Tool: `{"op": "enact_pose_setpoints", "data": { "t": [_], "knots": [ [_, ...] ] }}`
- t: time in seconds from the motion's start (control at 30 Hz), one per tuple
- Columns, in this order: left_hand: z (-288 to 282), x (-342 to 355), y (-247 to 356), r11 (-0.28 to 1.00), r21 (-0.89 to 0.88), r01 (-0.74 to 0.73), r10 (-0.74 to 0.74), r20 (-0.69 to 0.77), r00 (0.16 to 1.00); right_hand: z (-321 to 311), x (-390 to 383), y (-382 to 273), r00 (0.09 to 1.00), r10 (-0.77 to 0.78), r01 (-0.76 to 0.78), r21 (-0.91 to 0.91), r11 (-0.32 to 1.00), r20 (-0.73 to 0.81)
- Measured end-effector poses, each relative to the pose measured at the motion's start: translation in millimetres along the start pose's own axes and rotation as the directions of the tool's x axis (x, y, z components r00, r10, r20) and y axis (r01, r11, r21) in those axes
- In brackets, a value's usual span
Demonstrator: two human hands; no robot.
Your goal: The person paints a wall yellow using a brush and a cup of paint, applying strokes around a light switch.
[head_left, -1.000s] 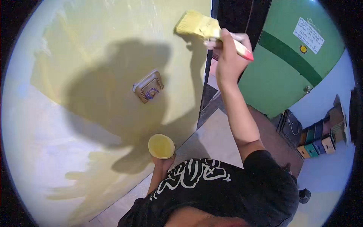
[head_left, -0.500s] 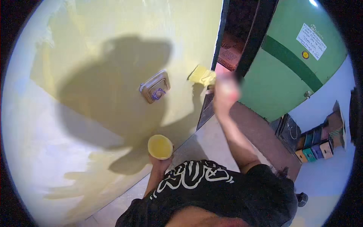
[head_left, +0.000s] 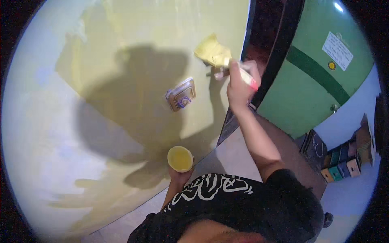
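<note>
My right hand (head_left: 242, 87) is curled firmly around the handle of a wide, flat paintbrush (head_left: 213, 52), up near the right-hand edge of the wall (head_left: 142, 24), above and to the right of a small boxy fitting (head_left: 181, 95). The brush is heavily coated: its bristles and the band behind them are both caked in pale yellow, so I can hardly see where one ends and the other begins. The bristles fan out broadly toward the upper left, and the light-coloured handle finishes in a bright red tip behind my fingers. I can't tell whether the bristles touch the wall. Lower down, my left hand (head_left: 181, 176) cups a round, pale container (head_left: 170, 162) from below, its fingers mostly hidden behind it. The container's wide mouth faces me, showing smooth yellow paint (head_left: 180, 160) inside, deeper in colour than the rim. The wall is streaky yellow above, with whitish patches at the lower left, and my shadow falls across it.
</note>
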State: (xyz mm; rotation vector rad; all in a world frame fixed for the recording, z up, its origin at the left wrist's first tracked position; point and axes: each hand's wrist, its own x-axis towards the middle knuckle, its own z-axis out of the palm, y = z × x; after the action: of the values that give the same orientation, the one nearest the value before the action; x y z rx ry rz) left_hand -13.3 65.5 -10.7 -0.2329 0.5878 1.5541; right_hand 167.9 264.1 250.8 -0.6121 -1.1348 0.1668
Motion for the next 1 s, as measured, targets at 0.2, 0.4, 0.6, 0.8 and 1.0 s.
{"op": "enact_pose_setpoints", "data": {
  "t": [0.2, 0.4, 0.6, 0.8, 1.0],
  "knots": [
    [-21, 6, 9, 0.995, 0.043, 0.092, -0.099, 0.190, 0.977, -43, -92, 54, 0.956, 0.283, -0.288, 0.074, 0.955, 0.075],
    [-7, 14, -4, 0.987, -0.061, 0.152, -0.142, 0.134, 0.981, -72, -82, 49, 0.907, 0.410, -0.414, 0.031, 0.910, 0.096],
    [-2, 8, -15, 0.996, 0.087, 0.020, -0.041, 0.245, 0.969, -103, -59, 6, 0.538, 0.757, -0.826, 0.052, 0.562, 0.371],
    [10, 8, -10, 0.995, 0.097, -0.001, -0.009, 0.109, 0.994, -122, -81, -29, 0.495, 0.628, -0.823, 0.091, 0.561, 0.601],
    [30, -4, -19, 0.985, 0.101, -0.139, 0.129, 0.098, 0.987, -144, -76, -41, 0.304, 0.345, -0.689, -0.044, 0.723, 0.888]
  ]
}}
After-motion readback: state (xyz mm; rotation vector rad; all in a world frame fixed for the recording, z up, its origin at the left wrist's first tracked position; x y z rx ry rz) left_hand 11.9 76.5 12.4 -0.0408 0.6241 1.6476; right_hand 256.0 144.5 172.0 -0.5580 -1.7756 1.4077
